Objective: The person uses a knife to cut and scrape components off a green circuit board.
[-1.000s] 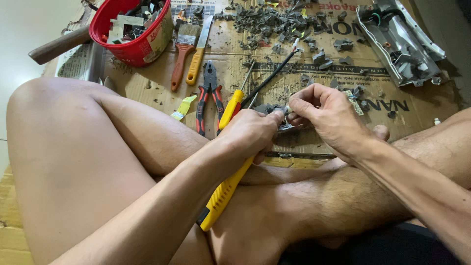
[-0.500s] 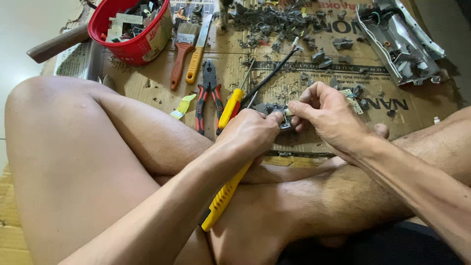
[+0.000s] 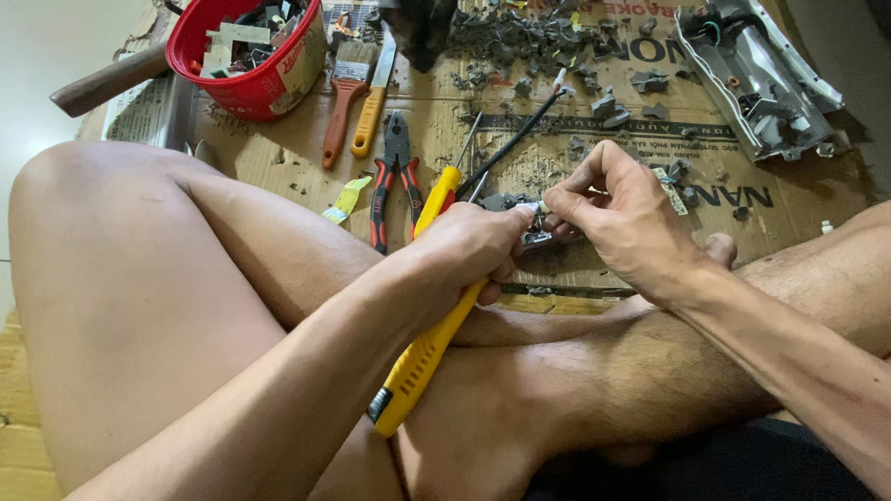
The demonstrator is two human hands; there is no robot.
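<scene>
- Head view: the left hand (image 3: pixel 473 246) is closed around a yellow utility knife (image 3: pixel 422 357), whose handle runs back toward the near left.
- The right hand (image 3: pixel 617 218) pinches a small grey part (image 3: pixel 520 209) with its fingertips.
- The part sits between both hands, touching them, above the cardboard sheet (image 3: pixel 798 199).
- Farther left lie red-handled pliers (image 3: pixel 394 176) and a yellow screwdriver (image 3: pixel 444 190); a red bucket (image 3: pixel 246 56) stands far left.

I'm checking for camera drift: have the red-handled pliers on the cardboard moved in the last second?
No. The red-handled pliers lie beside the orange-handled brush as before, untouched by both hands.
</scene>
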